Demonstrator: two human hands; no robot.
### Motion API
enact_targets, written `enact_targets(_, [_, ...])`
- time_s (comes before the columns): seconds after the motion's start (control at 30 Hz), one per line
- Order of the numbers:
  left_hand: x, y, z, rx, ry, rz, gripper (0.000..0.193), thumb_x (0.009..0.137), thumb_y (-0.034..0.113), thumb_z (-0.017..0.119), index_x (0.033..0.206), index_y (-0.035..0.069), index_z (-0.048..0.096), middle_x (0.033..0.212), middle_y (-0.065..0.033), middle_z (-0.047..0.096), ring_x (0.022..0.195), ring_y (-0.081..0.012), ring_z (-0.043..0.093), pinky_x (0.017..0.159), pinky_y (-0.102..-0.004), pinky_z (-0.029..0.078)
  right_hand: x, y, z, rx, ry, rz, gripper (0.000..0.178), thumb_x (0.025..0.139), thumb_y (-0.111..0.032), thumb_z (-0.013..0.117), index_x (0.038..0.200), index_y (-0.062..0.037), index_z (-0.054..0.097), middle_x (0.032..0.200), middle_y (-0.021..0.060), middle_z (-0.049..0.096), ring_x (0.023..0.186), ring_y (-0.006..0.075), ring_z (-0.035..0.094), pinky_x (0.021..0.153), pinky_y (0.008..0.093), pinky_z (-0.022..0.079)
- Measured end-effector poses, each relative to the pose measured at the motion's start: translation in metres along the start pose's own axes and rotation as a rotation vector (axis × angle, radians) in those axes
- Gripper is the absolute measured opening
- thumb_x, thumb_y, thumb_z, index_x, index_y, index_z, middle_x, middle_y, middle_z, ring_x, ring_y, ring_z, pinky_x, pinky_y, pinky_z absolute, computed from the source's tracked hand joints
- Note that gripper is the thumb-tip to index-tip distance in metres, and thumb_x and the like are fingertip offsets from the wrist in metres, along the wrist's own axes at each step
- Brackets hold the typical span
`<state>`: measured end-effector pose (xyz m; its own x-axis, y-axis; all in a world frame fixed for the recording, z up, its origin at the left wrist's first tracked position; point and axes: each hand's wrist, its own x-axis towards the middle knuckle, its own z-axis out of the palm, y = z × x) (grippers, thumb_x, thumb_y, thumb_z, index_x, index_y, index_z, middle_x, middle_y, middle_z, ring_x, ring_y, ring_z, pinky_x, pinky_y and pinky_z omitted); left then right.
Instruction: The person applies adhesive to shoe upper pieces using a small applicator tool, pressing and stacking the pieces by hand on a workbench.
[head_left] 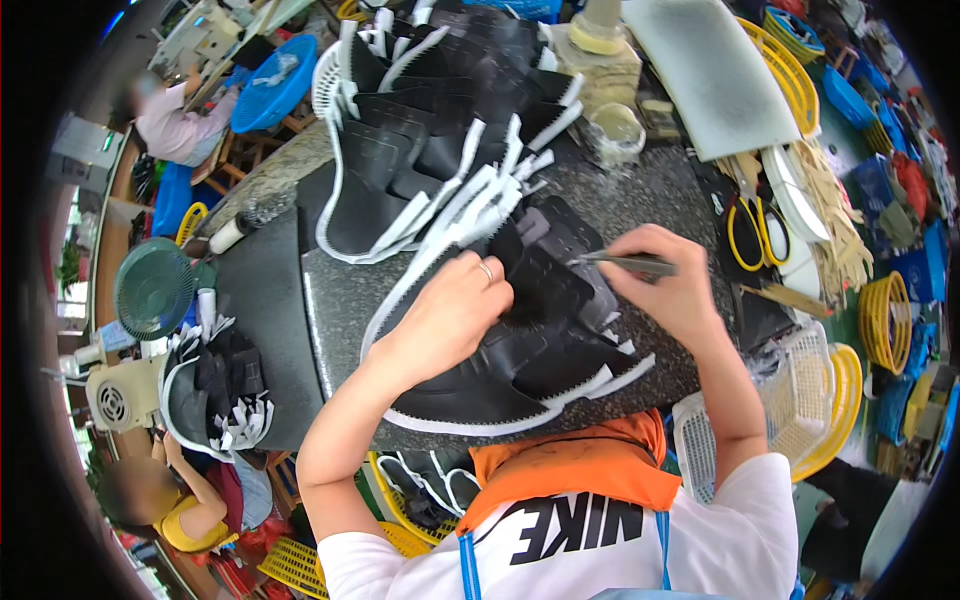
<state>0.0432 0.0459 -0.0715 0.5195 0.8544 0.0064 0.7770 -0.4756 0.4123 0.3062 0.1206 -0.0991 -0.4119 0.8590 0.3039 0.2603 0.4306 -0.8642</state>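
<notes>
A stack of black, shaped panels with white toothed edging (470, 405) lies on the dark speckled worktop in front of me. My left hand (455, 312), a ring on one finger, has its fingers curled down on the top panel's black material. What lies beneath those fingertips is hidden. In my right hand (665, 285) is a slim grey pen-like tool (640, 263), pinched between thumb and fingers. Its thin tip points left, at the dark grey part of the panel. Beyond my hands a larger pile of similar panels (400, 150) spreads over the worktop.
Yellow-handled scissors (745, 230) lie at the right, near a pale board (715, 75). White baskets (800, 385) stand at my right elbow. At the left are a green fan (153, 288) and more panels (215, 385). Two other people (185, 125) sit farther left.
</notes>
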Motion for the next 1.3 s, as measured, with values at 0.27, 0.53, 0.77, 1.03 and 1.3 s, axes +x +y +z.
enact_targets(0.27, [-0.007, -0.042, -0.131, 0.337, 0.169, -0.179, 0.016, 0.073, -0.005, 0.06, 0.086, 0.004, 0.057, 0.089, -0.0137, 0.056, 0.092, -0.0346, 0.056, 0.079, -0.0445, 0.046, -0.008, 0.004, -0.02, 0.065, 0.086, 0.124, 0.012, 0.077, -0.001, 0.077, 0.086, -0.0013, 0.068, 0.079, 0.0024, 0.063, 0.063, 0.0065, 0.053, 0.058, 0.0213, 0.043])
enact_targets(0.53, [0.042, 0.026, 0.043, 0.245, 0.188, -0.102, 0.056, 0.07, 0.019, 0.081, 0.117, -0.002, 0.058, 0.107, -0.0144, 0.056, 0.098, -0.0311, 0.054, 0.086, -0.0404, 0.047, -0.009, 0.009, -0.027, 0.036, 0.113, 0.22, 0.012, 0.078, -0.005, 0.078, 0.084, -0.0017, 0.068, 0.077, 0.0003, 0.062, 0.064, 0.0057, 0.052, 0.059, 0.0215, 0.043])
enact_targets(0.77, [0.041, 0.028, 0.059, -0.003, 0.206, -0.239, 0.037, 0.078, 0.02, 0.075, 0.106, 0.001, 0.061, 0.096, -0.0162, 0.058, 0.087, -0.0359, 0.057, 0.077, -0.041, 0.047, -0.017, 0.016, -0.034, 0.082, 0.111, 0.256, 0.009, 0.082, -0.003, 0.073, 0.09, -0.0019, 0.07, 0.082, -0.0008, 0.065, 0.071, 0.0047, 0.054, 0.064, 0.0205, 0.043])
enact_targets(1.03, [0.037, -0.007, 0.027, 0.159, 0.112, -0.153, 0.021, 0.081, 0.015, 0.07, 0.082, 0.001, 0.054, 0.082, -0.0156, 0.058, 0.085, -0.0375, 0.054, 0.076, -0.0461, 0.042, -0.012, 0.014, -0.025, 0.194, 0.079, 0.157, 0.01, 0.081, 0.001, 0.072, 0.091, 0.0003, 0.069, 0.09, 0.0043, 0.067, 0.083, 0.0105, 0.061, 0.075, 0.0253, 0.048])
enact_targets(1.3, [0.029, -0.006, 0.039, 0.193, 0.033, -0.16, 0.021, 0.08, 0.013, 0.07, 0.088, 0.001, 0.055, 0.093, -0.0145, 0.057, 0.091, -0.0337, 0.052, 0.079, -0.0431, 0.04, -0.01, 0.016, 0.012, 0.155, -0.236, -0.07, 0.018, 0.075, 0.0, 0.077, 0.09, -0.0006, 0.068, 0.091, 0.0087, 0.068, 0.084, 0.0192, 0.067, 0.073, 0.0292, 0.053])
